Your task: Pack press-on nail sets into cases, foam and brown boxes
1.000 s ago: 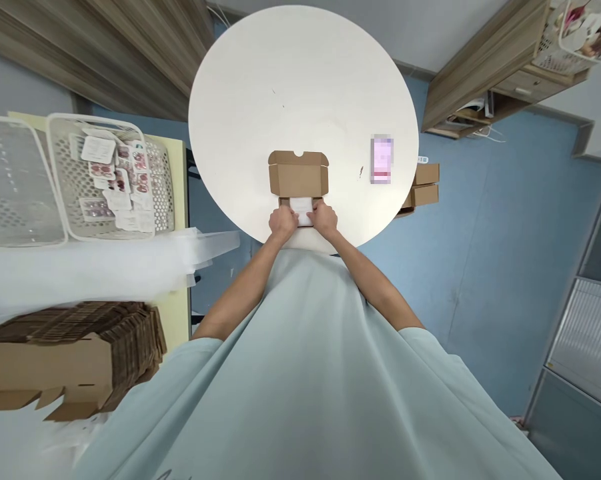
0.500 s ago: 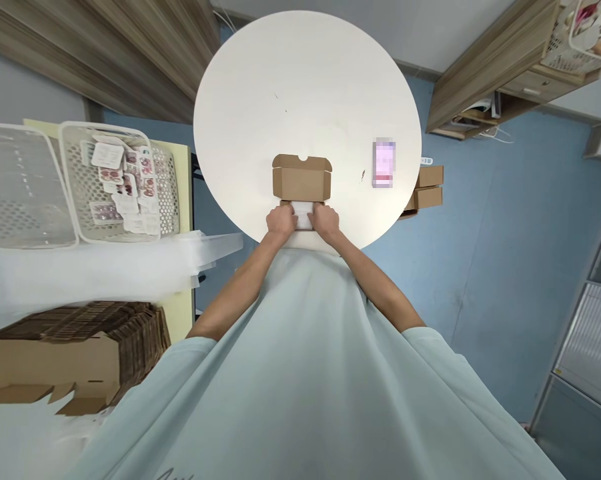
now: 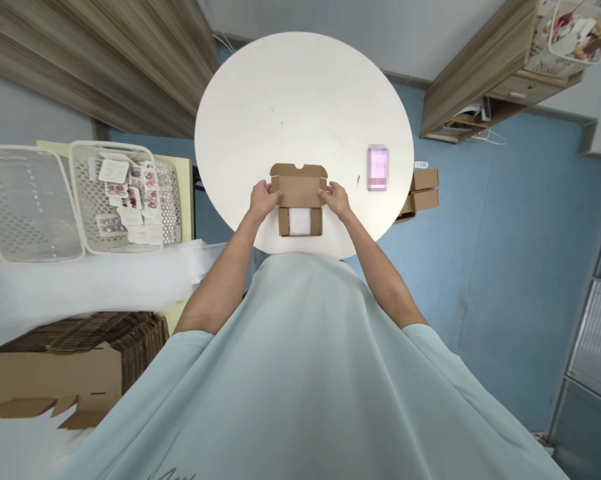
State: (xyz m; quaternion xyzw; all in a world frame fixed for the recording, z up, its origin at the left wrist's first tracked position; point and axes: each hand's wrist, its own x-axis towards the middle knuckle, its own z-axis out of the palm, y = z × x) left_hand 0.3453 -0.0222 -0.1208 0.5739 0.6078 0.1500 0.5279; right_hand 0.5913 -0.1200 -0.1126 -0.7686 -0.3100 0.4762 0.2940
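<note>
A small brown cardboard box [image 3: 284, 223] stands on the white round table [image 3: 300, 87], close to its front edge. Its lid [image 3: 299, 191] is raised and leans away from me, with the side flaps showing. Inside lies a white wrapped bundle [image 3: 300, 221] that fills most of the box. My left hand [image 3: 265, 199] pinches the lid's left side flap between thumb and fingers. On the opposite side, my right hand [image 3: 335, 199] grips the lid's right flap the same way.
A phone [image 3: 377, 168] with a blurred screen lies on the table's right. To the left are a white basket [image 3: 160, 200] of carded items, white wrapping sheets [image 3: 90, 283] and stacked flat cardboard boxes [image 3: 50, 373]. More brown boxes [image 3: 424, 189] sit beyond the table's right edge.
Both hands have left the white bundle and the box's sides, moved outward and away from me, and taken hold of the lid's side flaps. The bundle is now uncovered to view.
</note>
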